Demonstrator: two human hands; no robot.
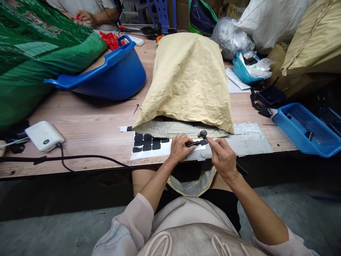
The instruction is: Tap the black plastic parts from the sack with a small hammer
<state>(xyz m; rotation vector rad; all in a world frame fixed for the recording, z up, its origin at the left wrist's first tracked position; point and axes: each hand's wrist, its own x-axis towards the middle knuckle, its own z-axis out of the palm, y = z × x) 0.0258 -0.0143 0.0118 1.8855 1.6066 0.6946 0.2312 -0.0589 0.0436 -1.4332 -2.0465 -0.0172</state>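
My left hand [180,148] and my right hand [222,158] meet at the table's front edge, both pinching a small black plastic part [199,141] with a round head and a thin stem. Just left of them lies a white backing sheet with several black square pads [147,143]. Behind the hands a large tan woven sack [188,80] lies on the wooden table [87,124], its open mouth facing me. A pale plastic bag [192,185] rests in my lap below the hands.
A blue tub [112,73] and a green sack [29,60] sit at the left. A white adapter [44,135] with a black cable lies front left. Blue baskets [306,129] and loose black parts [262,106] are at the right. Another person's hands [85,16] work at the far side.
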